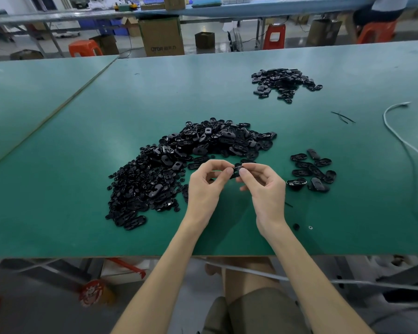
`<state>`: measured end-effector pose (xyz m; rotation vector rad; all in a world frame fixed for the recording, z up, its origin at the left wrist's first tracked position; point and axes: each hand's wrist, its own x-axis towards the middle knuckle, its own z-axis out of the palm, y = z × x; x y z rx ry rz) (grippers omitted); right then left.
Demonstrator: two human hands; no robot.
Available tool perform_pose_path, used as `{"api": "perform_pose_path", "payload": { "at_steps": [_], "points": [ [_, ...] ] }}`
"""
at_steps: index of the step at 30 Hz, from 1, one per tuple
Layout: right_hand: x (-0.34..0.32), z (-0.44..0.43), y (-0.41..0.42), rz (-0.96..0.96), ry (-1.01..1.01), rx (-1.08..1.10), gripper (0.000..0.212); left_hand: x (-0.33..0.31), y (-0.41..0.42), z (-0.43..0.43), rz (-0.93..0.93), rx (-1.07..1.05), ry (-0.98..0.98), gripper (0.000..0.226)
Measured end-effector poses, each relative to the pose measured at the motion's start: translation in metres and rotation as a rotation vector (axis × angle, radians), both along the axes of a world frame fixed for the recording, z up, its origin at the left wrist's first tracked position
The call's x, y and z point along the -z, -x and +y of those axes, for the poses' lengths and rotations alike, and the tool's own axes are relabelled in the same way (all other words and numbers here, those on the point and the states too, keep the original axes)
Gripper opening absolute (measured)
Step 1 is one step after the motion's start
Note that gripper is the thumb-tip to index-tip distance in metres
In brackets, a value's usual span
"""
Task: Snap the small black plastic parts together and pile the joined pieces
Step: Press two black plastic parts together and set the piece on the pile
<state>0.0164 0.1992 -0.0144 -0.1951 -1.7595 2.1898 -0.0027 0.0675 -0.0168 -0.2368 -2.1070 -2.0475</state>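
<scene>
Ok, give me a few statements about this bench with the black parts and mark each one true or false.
1. The left hand and right hand pinch a small black part between them. True.
2. The biggest heap lies right of the hands. False: it lies left of and beyond them; only a small group lies to their right.
3. A white cable lies on the table's right side. True.
4. The table top is red. False: it is green.
5. A far pile sits farther back on the right. True.
</scene>
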Motion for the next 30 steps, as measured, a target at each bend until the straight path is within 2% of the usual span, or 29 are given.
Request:
{"api": "perform_pose_path", "payload": {
  "at_steps": [30],
  "points": [
    [-0.0026,-0.0008,-0.0025,-0.012,0.007,-0.037,0.006,-0.0039,-0.0079,0.0021,0.033,-0.052,0.016,0.007]
  ]
}}
